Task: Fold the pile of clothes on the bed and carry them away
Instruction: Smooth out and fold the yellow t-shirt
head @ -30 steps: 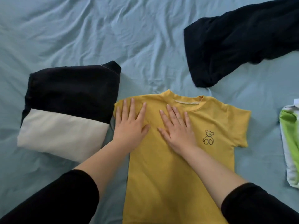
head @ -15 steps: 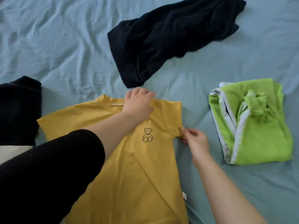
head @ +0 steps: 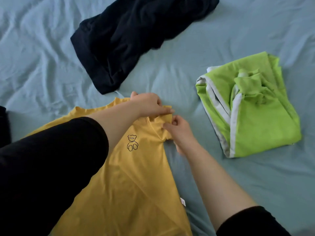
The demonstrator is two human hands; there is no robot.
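A yellow T-shirt (head: 136,176) with a small bear print lies face up on the light blue bed sheet (head: 187,68). My left hand (head: 150,104) reaches across it and pinches the top edge of its right sleeve. My right hand (head: 179,132) pinches the same sleeve from below, and the sleeve is bunched up between the two hands. My left forearm hides the shirt's left shoulder.
A crumpled dark navy garment (head: 129,36) lies beyond the shirt. A bright green garment with white stripes (head: 252,106) sits loosely folded to the right. The edge of a dark folded garment (head: 3,123) shows at the far left.
The view swung right, away from the folded black-and-white garment. My hands left the shirt's chest, where they lay flat, and moved to the right sleeve, which they now pinch and lift inward.
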